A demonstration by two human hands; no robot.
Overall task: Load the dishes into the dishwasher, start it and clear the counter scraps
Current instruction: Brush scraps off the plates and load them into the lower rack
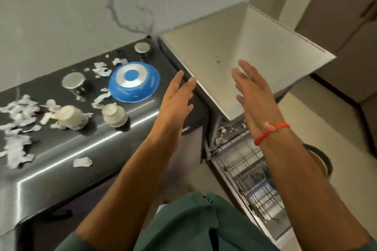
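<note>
On the left I see white paper scraps spread over the dark desk, with two overturned cups, two steel tumblers and a blue bowl lying upside down. My left hand hovers at the desk's right edge, fingers straight and together, holding nothing. My right hand is open over the dishwasher, whose wire rack is empty.
</note>
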